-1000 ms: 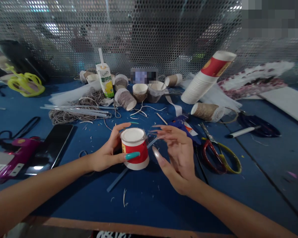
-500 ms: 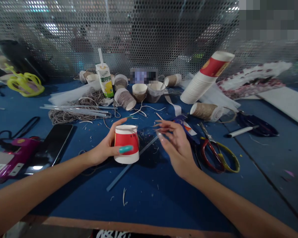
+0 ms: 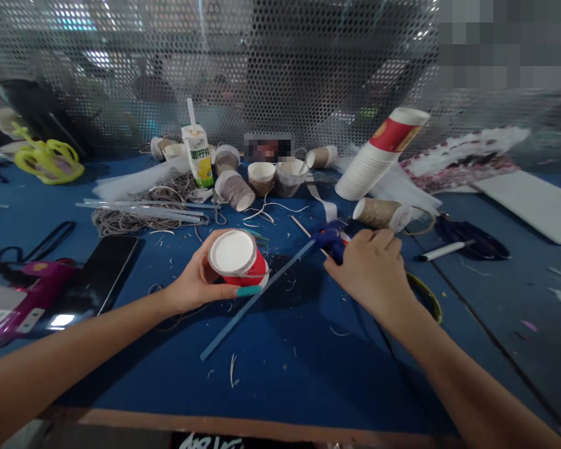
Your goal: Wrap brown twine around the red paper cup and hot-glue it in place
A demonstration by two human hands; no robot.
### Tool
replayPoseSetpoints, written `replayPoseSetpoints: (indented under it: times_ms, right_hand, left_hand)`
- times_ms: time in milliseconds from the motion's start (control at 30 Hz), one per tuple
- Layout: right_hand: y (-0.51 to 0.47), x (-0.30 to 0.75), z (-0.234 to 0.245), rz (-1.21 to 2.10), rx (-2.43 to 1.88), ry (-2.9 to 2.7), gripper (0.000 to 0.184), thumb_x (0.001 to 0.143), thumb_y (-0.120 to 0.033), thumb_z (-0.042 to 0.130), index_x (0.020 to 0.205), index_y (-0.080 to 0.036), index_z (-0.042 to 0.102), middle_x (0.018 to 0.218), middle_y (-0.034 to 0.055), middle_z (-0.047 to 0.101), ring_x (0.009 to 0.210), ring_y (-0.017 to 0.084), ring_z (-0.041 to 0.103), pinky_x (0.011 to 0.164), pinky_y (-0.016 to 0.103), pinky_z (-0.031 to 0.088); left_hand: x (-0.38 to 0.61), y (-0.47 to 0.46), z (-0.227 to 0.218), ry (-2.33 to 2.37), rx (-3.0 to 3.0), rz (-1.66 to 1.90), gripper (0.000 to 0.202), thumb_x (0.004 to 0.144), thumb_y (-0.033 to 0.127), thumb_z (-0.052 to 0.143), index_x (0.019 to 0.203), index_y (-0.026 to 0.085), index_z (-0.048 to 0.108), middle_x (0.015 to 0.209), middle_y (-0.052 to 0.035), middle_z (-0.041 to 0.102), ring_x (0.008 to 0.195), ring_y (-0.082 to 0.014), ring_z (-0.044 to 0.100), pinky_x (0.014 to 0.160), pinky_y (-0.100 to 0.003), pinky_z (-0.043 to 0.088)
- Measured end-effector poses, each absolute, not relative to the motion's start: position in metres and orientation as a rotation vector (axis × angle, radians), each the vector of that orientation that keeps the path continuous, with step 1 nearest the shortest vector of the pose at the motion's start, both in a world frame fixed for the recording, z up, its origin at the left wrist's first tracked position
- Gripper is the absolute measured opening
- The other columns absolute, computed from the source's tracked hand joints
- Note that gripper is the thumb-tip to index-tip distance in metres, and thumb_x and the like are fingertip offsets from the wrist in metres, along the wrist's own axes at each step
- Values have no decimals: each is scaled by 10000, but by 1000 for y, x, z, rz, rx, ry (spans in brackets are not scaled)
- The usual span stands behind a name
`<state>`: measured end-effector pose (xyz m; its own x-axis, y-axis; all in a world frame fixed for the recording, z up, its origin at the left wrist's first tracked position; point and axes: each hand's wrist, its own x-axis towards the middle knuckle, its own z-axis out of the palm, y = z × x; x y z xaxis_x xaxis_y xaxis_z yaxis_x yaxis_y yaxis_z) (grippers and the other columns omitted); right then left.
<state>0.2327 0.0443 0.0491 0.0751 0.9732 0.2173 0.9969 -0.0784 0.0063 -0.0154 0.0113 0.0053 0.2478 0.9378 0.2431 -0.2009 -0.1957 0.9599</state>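
Currently, the left hand (image 3: pixel 194 284) grasps an inverted, tilted red-and-white paper cup (image 3: pixel 252 268) over the blue table (image 3: pixel 299 380). Right hand (image 3: pixel 378 274) curls over a blue glue gun (image 3: pixel 330 240); closure unclear. Step, as judged: taking up the gun, cup steadied. Next move calls for clearing its long glue stick (image 3: pixel 229 327) past the cup. Yellow scissor loop (image 3: pixel 431 296) crowds the right wrist; twine-wrapped cup (image 3: pixel 378 212) just beyond.
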Motion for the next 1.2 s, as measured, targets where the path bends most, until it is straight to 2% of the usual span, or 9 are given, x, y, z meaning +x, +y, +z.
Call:
replayPoseSetpoints:
  times_ms: [133,300,400,567,700,800,900,1067,1200]
  right_hand:
    - [50,231,47,-171,-2298,-2073,442,740,-258,567,1045,51,481,1065,341,483,1047,476,503,791,525,443]
    - [59,234,42,-142,-2252,-2058,469,703,-262,583,1034,50,466,1056,338,475,1054,473,497,822,516,429]
    - [65,240,42,-67,-2215,-1998,441,675,-279,595,1006,-15,469,1012,277,495,1010,427,521,808,507,444]
    - [73,248,37,29,-2038,-1964,337,659,-232,540,964,-123,450,964,153,477,864,302,551,768,469,476]
    - [71,253,39,160,-1971,-2132,359,632,-313,584,926,-160,445,938,114,459,940,319,528,823,487,480]
    - [64,252,43,243,-1989,-2246,463,563,-363,655,926,-160,451,969,126,454,1009,368,512,841,515,476]
    - [57,244,40,136,-2037,-2248,484,572,-329,656,954,-126,438,981,162,452,1009,400,512,765,502,491]
    - [53,237,31,-124,-1957,-2157,401,688,-263,578,1027,-102,437,992,150,447,670,212,550,568,371,470]
    - [69,252,38,-203,-1820,-2149,374,721,-346,604,1005,-134,487,999,141,467,707,236,553,616,395,476]
  left_hand:
    - [-17,13,0,714,1225,1195,778,550,212,835,1258,240,513,1289,-100,582,1207,-307,521,1031,-452,406]
    - [-19,15,-3,630,1010,1131,647,578,307,783,1191,221,597,1125,-93,677,1072,-326,610,944,-472,453]
    - [-21,14,-3,577,952,1116,534,607,338,740,1114,205,637,1083,-89,698,1008,-317,641,898,-468,473]
    - [-25,15,-7,575,935,1079,514,620,333,717,1105,192,621,1083,-98,701,948,-301,661,853,-452,494]
    - [-25,16,-6,560,947,1081,510,635,320,709,1123,203,614,1083,-87,703,965,-296,659,869,-449,487]
    - [-22,16,-4,564,917,1088,514,609,290,727,1107,204,632,1062,-71,713,970,-285,661,895,-436,480]
    - [-19,16,-2,594,895,1093,488,591,277,738,1066,200,651,1026,-61,723,951,-278,668,892,-427,488]
    - [-19,15,-2,608,924,1069,471,617,301,721,1071,204,637,1011,-70,725,937,-293,675,887,-453,487]
    - [-22,16,-7,614,907,1074,501,625,289,715,1110,207,616,1048,-77,715,967,-311,664,890,-472,476]
